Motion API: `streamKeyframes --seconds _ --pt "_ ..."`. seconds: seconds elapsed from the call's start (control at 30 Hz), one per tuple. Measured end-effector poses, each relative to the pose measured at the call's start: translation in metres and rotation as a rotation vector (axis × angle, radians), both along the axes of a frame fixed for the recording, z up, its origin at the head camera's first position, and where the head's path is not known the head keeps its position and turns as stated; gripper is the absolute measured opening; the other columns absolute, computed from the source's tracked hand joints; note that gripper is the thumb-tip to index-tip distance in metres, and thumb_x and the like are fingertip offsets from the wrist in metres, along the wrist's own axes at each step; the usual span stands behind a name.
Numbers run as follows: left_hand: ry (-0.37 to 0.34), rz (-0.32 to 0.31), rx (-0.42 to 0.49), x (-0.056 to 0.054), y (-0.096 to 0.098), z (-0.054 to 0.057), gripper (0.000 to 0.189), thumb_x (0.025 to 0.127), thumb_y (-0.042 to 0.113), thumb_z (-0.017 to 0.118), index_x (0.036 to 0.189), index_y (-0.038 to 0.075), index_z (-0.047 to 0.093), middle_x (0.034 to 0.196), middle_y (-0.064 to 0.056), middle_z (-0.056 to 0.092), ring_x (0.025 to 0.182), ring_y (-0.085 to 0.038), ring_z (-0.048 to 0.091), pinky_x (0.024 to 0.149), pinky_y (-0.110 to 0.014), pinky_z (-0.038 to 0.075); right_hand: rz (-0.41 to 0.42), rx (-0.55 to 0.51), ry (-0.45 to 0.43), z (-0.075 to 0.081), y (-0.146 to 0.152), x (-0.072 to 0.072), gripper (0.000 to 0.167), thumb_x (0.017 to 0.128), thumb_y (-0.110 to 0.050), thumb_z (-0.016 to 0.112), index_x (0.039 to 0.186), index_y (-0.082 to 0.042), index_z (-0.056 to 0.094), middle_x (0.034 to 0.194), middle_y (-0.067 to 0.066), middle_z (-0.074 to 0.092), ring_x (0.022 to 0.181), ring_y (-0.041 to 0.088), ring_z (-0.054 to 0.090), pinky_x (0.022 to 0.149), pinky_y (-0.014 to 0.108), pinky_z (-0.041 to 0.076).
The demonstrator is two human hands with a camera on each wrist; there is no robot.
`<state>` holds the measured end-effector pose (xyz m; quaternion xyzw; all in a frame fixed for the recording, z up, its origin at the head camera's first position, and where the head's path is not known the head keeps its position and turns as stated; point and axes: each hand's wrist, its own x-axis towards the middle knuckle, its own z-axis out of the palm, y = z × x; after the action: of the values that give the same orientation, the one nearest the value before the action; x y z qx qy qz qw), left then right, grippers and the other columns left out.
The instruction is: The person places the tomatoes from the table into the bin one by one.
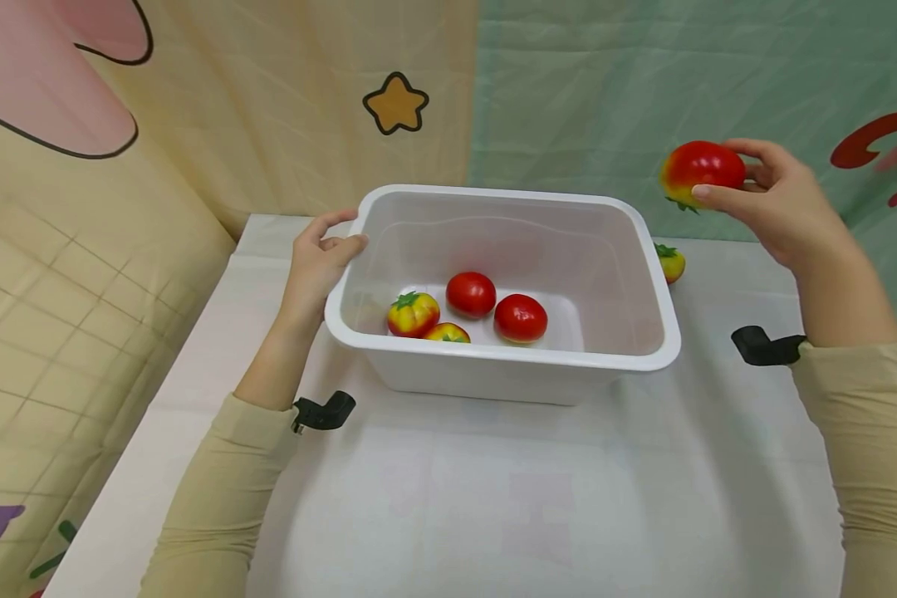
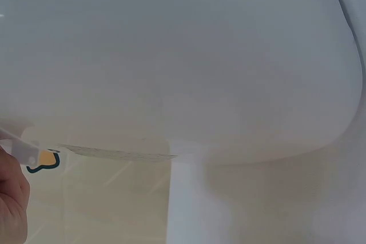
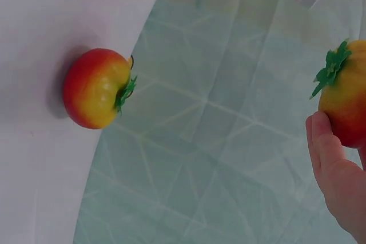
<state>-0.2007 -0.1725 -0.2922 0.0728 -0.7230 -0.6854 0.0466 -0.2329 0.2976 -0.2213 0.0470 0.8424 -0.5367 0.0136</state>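
My right hand [image 1: 781, 195] holds a red and yellow toy tomato [image 1: 706, 170] in the air, beyond the right end of a white plastic bin [image 1: 493, 374]. The same tomato [image 3: 349, 98] shows its green leaves at the right edge of the right wrist view. At the bin's left end, my left hand [image 1: 320, 262] grips the rim between thumb and fingers. Inside the bin lie two red tomatoes [image 1: 471, 294] and two yellow-red ones, one of these [image 1: 414, 315] leafy side up and the other partly hidden by the front rim. The bin's wall [image 2: 171, 55] fills most of the left wrist view.
Another tomato [image 3: 97, 88] lies on the table near its back edge, partly hidden behind the bin's right end in the head view. A white cloth [image 1: 493, 490] covers the table. Printed curtains [image 1: 605, 91] hang right behind it and along the left.
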Motion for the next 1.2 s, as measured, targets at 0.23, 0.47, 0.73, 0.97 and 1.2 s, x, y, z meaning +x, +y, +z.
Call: streamKeyframes --seconds 0.23,0.47,0.73,0.97,1.2 --pt "-0.002 -0.002 -0.003 -0.001 0.0 -0.003 0.038 0.087 0.014 0.061 0.124 0.011 0.055 0.074 -0.007 0.061 0.072 -0.023 0.063 0.062 -0.027 0.055 0.065 0.05 0.034 0.012 -0.017 -0.005 0.072 0.083 -0.022 0.07 0.143 -0.03 0.031 0.134 0.0 0.038 0.105 0.007 0.04 0.065 0.008 0.045" --pt "0.003 0.003 -0.008 -0.002 -0.001 -0.002 0.038 0.087 0.015 0.061 0.124 0.011 0.055 0.075 -0.007 0.061 0.072 -0.022 0.063 0.061 -0.026 0.055 0.141 0.051 0.069 0.028 -0.044 -0.011 0.07 0.083 -0.019 0.07 0.142 -0.029 0.033 0.136 0.004 0.038 0.11 0.011 0.04 0.07 0.011 0.046" --pt "0.007 -0.002 0.008 -0.001 0.001 -0.001 0.037 0.087 0.013 0.061 0.123 0.011 0.055 0.073 -0.006 0.061 0.068 -0.019 0.063 0.059 -0.025 0.054 0.254 -0.038 0.133 0.034 -0.078 -0.013 0.063 0.084 -0.009 0.068 0.138 -0.02 0.038 0.126 0.003 0.044 0.109 0.016 0.045 0.074 0.013 0.048" --pt "0.009 -0.012 -0.007 -0.001 0.004 -0.002 0.038 0.087 0.014 0.061 0.124 0.011 0.055 0.074 -0.007 0.061 0.071 -0.022 0.063 0.06 -0.026 0.055 0.301 -0.048 0.134 0.038 -0.095 -0.011 0.062 0.083 -0.007 0.069 0.137 -0.019 0.04 0.125 0.005 0.045 0.108 0.018 0.047 0.076 0.014 0.048" --pt "0.002 -0.012 -0.015 0.0 0.004 -0.001 0.038 0.087 0.015 0.061 0.124 0.012 0.055 0.074 -0.006 0.061 0.07 -0.021 0.063 0.06 -0.026 0.055 0.328 -0.055 0.146 0.043 -0.107 -0.008 0.063 0.082 -0.007 0.069 0.137 -0.018 0.041 0.125 0.007 0.044 0.108 0.02 0.046 0.076 0.014 0.049"
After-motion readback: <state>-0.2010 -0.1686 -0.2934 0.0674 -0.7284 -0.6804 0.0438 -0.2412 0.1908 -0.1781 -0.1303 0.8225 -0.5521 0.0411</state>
